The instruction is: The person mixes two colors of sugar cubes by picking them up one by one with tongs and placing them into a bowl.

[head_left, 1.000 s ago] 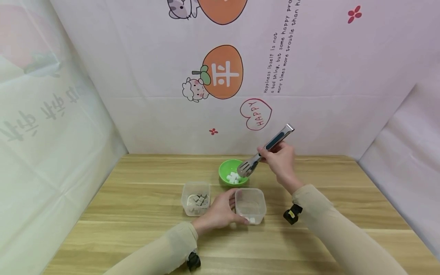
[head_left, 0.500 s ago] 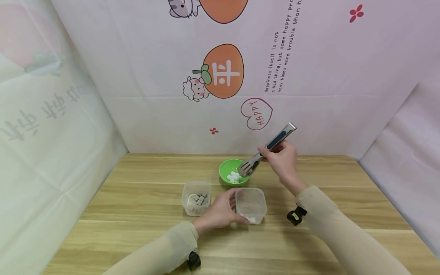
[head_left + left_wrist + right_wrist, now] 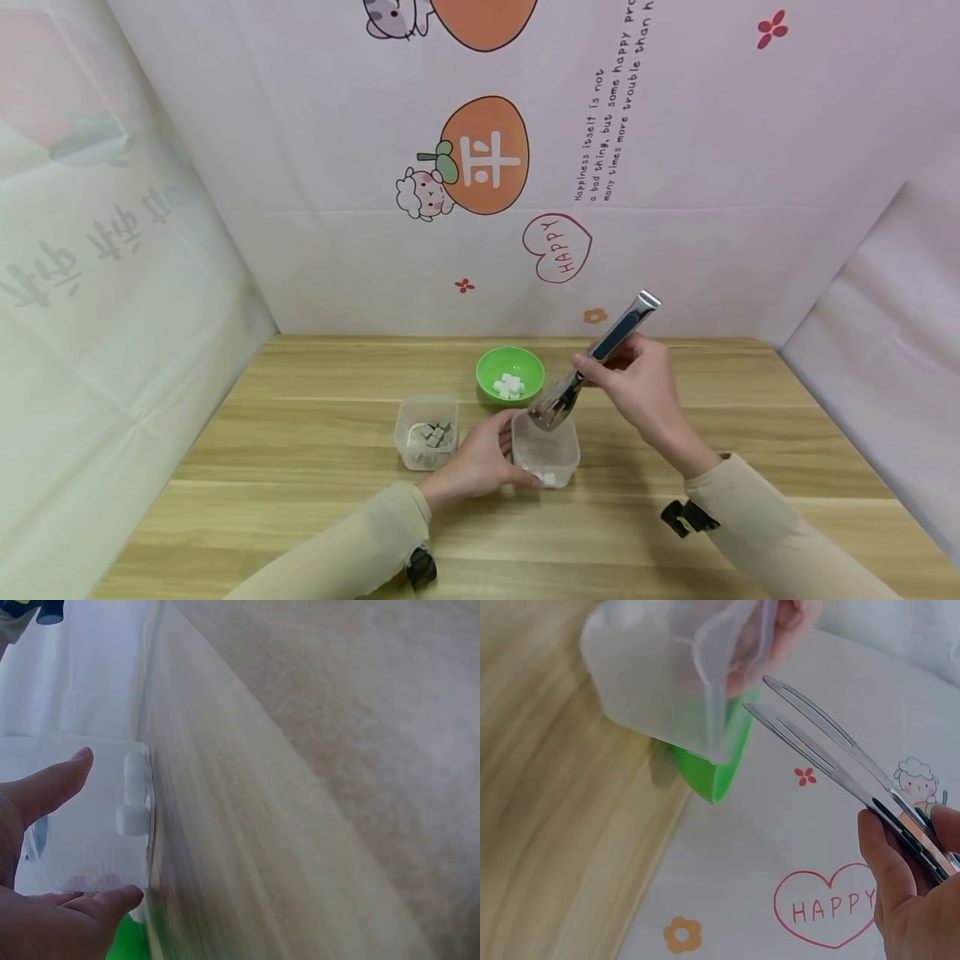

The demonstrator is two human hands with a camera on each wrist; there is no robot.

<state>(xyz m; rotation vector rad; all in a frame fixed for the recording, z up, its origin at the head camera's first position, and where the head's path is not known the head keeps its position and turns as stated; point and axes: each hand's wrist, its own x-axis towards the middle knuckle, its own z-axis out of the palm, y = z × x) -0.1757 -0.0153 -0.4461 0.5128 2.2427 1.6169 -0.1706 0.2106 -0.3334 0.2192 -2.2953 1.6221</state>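
Note:
My left hand (image 3: pixel 480 465) grips a clear plastic container (image 3: pixel 561 454) by its left side, thumb in front and fingers behind. A couple of small white cubes (image 3: pixel 133 820) lie at the container's bottom in the left wrist view. My right hand (image 3: pixel 645 387) holds metal tongs (image 3: pixel 617 335) with dark handle inlays, slanting down to the left. Their slotted tips overlap the container's back rim in the head view. In the right wrist view the tong arms (image 3: pixel 829 754) stand slightly parted, nothing between them. Behind the container, a green bowl (image 3: pixel 489 363) holds several white cubes (image 3: pixel 510 387).
To the left of my left hand stands a second clear container (image 3: pixel 408 457) with several grey cubes (image 3: pixel 435 435) inside. All of it rests on a wood-grain table (image 3: pixel 315 450). A printed white sheet (image 3: pixel 337 267) hangs upright along the table's back edge.
My right hand has brought the tongs from over the green bowl toward me and slightly right, to the clear container's back rim. The left hand and both containers stay where they were.

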